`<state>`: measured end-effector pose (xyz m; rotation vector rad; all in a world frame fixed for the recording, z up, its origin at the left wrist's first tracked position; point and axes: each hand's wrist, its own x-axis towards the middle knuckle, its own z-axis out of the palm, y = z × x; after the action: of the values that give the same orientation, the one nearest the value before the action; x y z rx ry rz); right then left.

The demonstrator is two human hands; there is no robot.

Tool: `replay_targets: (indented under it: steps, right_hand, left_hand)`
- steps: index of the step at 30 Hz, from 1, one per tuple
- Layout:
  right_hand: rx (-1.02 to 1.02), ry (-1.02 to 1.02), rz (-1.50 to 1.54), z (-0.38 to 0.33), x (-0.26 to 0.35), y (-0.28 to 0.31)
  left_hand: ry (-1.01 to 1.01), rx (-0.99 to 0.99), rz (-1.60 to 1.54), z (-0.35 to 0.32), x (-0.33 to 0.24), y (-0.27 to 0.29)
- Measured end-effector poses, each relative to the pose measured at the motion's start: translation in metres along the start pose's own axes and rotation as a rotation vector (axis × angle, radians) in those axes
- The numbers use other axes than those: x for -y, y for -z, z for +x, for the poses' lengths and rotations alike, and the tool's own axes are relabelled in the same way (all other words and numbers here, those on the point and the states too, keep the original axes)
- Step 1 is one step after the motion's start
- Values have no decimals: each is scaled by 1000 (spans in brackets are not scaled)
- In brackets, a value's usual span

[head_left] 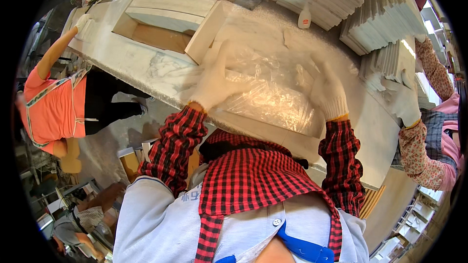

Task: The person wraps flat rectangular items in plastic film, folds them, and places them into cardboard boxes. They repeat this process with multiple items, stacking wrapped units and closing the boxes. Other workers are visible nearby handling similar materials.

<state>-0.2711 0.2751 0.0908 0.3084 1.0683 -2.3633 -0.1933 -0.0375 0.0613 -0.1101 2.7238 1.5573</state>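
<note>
A crumpled sheet of clear plastic film (280,100) lies shiny on the worktable in front of me, over a flat pale piece whose kind I cannot make out. At its left side my left hand (214,85), in a white knit glove, is open with thumb and fingers apart, its thumb reaching over the film. My right hand (329,90), gloved alike, is at the film's right edge with its fingers stretched away from me. Motion blurs the fingertips of both hands, and I see no firm grip.
An open cardboard box (168,39) with pale strips inside stands far left. A white bottle (304,18) is near stacked pale tiles (385,17). One co-worker's gloved hand (404,100) is at the right; another co-worker (58,104) in orange stands left of the table (168,75).
</note>
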Motion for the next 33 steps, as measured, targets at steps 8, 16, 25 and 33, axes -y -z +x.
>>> replay_targets:
  steps: [8,16,25,33]
  right_hand:
    - [-48,35,-59,30,6,17]
    - [119,617,-1577,39,15,14]
    - [-201,929,-2168,81,-11,7]
    - [-304,595,-2219,98,7,-17]
  left_hand:
    - [108,9,-236,37,7,18]
    - [154,76,315,56,1,13]
    - [-49,144,196,41,-66,34]
    - [-466,787,159,73,-17,-30]
